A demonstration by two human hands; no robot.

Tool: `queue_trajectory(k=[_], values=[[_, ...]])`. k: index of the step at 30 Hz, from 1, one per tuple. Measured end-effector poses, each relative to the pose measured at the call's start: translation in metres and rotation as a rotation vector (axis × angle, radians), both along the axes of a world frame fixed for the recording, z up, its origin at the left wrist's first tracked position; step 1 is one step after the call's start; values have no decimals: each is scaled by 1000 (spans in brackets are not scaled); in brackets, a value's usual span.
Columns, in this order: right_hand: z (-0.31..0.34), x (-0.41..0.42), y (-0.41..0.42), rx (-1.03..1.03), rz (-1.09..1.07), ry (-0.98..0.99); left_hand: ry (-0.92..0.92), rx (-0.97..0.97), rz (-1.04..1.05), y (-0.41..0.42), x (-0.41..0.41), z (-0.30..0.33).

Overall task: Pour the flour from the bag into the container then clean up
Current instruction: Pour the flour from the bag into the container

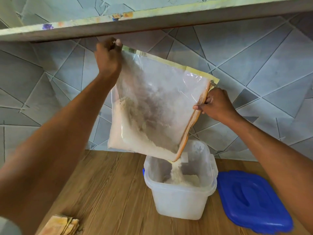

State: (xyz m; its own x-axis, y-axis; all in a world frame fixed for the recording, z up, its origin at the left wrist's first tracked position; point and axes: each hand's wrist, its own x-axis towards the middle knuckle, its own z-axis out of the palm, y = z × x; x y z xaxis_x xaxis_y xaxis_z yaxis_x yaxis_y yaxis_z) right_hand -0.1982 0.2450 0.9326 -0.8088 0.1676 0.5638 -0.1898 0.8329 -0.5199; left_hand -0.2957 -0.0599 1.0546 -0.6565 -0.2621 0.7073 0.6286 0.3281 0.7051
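Grey geometric tiles back a wood-grain table (108, 192), with a shelf (152, 17) overhead. From the head view, the pour is under way, perhaps half done. The left hand (108, 60) pinches the raised corner of the clear bag (152, 102) at 11 o'clock; the right hand (215, 106) grips its opened edge at 3 o'clock. Flour (176, 170) streams from the lowest corner into the translucent container (179, 200) at 5 o'clock, already holding a mound. Much flour remains banked in the bag's lower left. Still to do, I judge: emptying the bag, fitting the blue lid (252, 200) lying just beside the container, and wiping up, maybe with the folded cloth (62, 226) at 7 o'clock.
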Motion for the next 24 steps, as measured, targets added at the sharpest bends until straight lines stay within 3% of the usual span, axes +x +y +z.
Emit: queue_trajectory(k=[3,6,9,15,24], values=[[3,-2,3,-41,-11,16,14,53,27,3,4,4],[2,-1,3,25,-24,-16,-23,-26,8,8,6,4],[9,5,2,-52,12,3,-22,65,31,7,8,5],[7,5,6,18,-17,-3,-7,58,48,9,14,8],[12,4,0,-13,18,99,-17,80,12,6,19,14]])
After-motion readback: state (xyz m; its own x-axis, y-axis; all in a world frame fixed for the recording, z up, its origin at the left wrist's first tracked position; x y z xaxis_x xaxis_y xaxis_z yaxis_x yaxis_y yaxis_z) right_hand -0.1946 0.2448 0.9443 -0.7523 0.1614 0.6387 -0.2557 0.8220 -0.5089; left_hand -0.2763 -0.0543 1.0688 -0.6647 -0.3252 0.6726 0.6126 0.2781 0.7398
